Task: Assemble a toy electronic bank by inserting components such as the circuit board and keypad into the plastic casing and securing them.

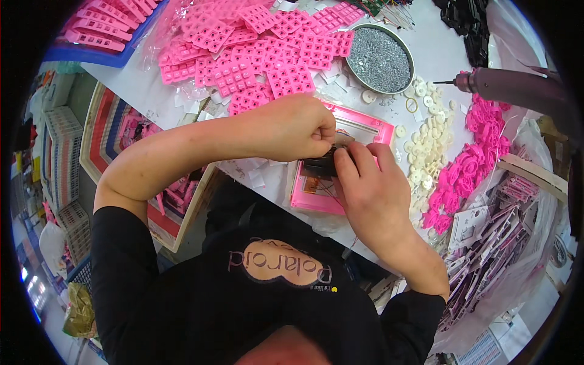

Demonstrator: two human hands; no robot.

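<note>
Your right hand [378, 191] had its fingers clamped on the three-o'clock end of the glossy black plastic block [317, 167], probably steadying it over the rectangular pink plastic frame [384, 131]. Your left hand [298, 126] curled its fingers together above it; anything pinched was hidden. The round metal tin [389, 92] of fine silvery pieces sat at one o'clock, likely for easy reach; gridded, glossy pink plates [261, 62] heaped at eleven.

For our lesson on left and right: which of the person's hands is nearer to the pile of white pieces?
Right: the right hand is just left of the white pieces; the left hand is farther left, over the pink frame's upper-left part.
</note>
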